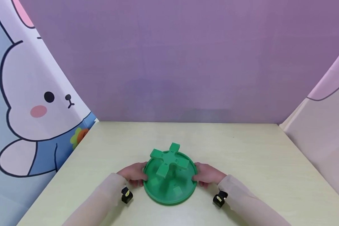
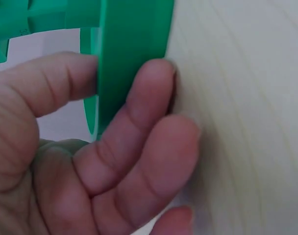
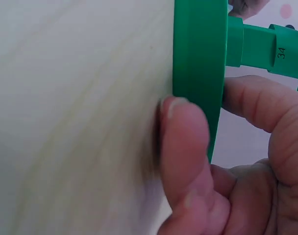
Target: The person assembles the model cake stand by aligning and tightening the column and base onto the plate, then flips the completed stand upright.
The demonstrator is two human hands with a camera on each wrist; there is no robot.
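Observation:
A green round dish [image 1: 185, 186] with a low raised rim sits on the table in front of me. From its middle rises a post [image 3: 259, 45], topped by a green cross-shaped piece [image 1: 169, 158] with small numbers on its four-way arms. My left hand [image 1: 134, 174] grips the dish's left edge, thumb on the rim and fingers against the outer side wall [image 2: 134, 39]. Opposite it, my right hand [image 1: 208, 174] holds the right edge the same way. In the right wrist view, fingertips [image 3: 186, 127] lie low by the wall, close to the tabletop.
The pale wooden table [image 1: 257, 157] stretches out on both sides and behind the dish. A purple backdrop [image 1: 186, 62] stands along its far edge. Printed cloth with a cartoon rabbit [image 1: 31, 88] hangs at left. Small black devices [image 1: 127, 195] are strapped at both wrists.

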